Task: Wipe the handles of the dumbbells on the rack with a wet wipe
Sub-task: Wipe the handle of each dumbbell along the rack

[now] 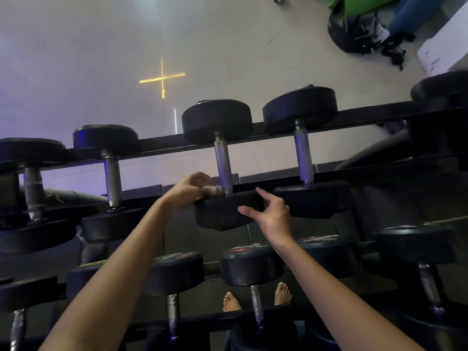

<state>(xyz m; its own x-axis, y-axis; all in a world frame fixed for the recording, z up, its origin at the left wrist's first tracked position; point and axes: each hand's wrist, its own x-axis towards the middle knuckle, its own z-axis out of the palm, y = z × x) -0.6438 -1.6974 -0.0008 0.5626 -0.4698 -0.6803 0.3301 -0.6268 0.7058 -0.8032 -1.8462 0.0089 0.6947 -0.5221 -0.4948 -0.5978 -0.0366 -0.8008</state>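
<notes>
We see the wet wipe (pixel 211 190) as a crumpled greyish wad at the near end of a knurled steel handle (pixel 224 165), where the handle meets the near head of a black dumbbell (pixel 220 211) on the top tier of the rack (pixel 157 142). The left grip (pixel 188 190) holds the wipe with curled fingers and presses it against the handle's left side. The right grip (pixel 271 214) is wide. Its fingers are straight and spread, the thumb lies on the near head's face and the forefinger points up past its right edge.

That hand sits in the narrow gap before the next dumbbell (pixel 311 198), whose near head lies just beside the one being wiped. To the left, two more dumbbells (pixel 111 178) rest on the same tier, well apart from the wipe.

Below, we see a lower tier of dumbbells (pixel 253 264), which both forearms cross. Between their handles, two bare feet (pixel 231 302) show on the dark ground.

Beyond the rack lies a pale floor (pixel 228 46) with a yellow cross (pixel 162 78) marked on it. A black bag (pixel 359 34), a green mat (pixel 354 1) and a blue roll (pixel 415 13) sit at the far right.
</notes>
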